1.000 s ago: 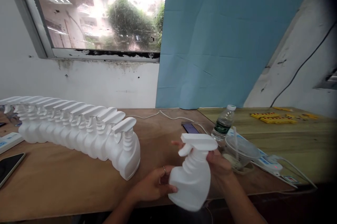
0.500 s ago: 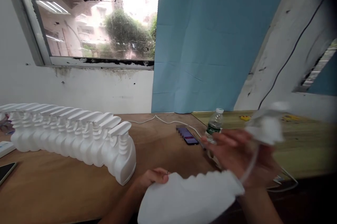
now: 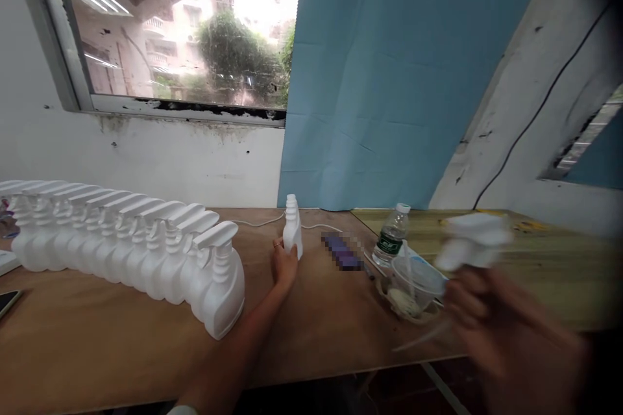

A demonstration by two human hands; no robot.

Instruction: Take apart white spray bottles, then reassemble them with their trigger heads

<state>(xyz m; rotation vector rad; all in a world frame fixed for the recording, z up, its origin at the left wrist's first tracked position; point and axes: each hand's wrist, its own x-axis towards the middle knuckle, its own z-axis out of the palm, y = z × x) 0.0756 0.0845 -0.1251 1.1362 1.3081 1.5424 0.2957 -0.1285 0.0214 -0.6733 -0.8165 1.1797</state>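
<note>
Here, I see left hand (image 3: 285,262) gripping upright bottle (image 3: 293,228); right hand (image 3: 491,317), blurred, seemingly holding sprayer (image 3: 474,238), pale tube (image 3: 422,338) below.

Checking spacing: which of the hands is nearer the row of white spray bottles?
Left. The left hand is just right of the row, holding a headless bottle; the right hand is farther right, beyond the cup.

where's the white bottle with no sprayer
In the head view, the bottle is upright near the centre, in the left hand, right of the spray bottles.
</note>
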